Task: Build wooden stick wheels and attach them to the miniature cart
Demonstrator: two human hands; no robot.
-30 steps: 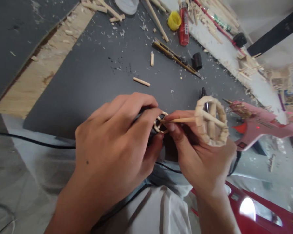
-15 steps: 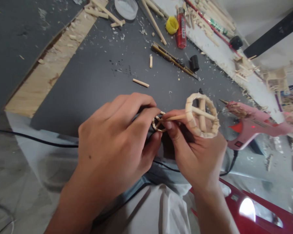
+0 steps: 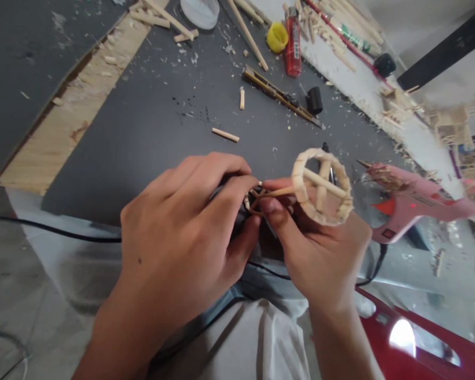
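The left hand [image 3: 190,232] pinches a small wooden ring [image 3: 247,203] between thumb and forefinger, its fingers covering much of it. The right hand [image 3: 320,243] grips a thin stick [image 3: 279,192] between thumb and forefinger, just beside the ring at 3 o'clock; whether the stick is fixed to the ring cannot be told. A larger wooden wheel [image 3: 300,182] with crossed spokes is at the stick's far end, also at 3 o'clock, in front of the right hand.

Beyond the hands, on the dark desk [image 3: 150,132], a short stick piece [image 3: 225,134] lies at 11 o'clock and another piece [image 3: 242,98] near 12. A craft knife [image 3: 281,96] slants from 12 past 1, its tip near a black cap [image 3: 314,100] at 1. Farther out, a yellow cap [image 3: 277,37] sits at 12, just beside a red lighter [image 3: 293,45]. A pink glue gun [image 3: 411,190], its red light lit, is at 3 o'clock, nozzle toward the hands.
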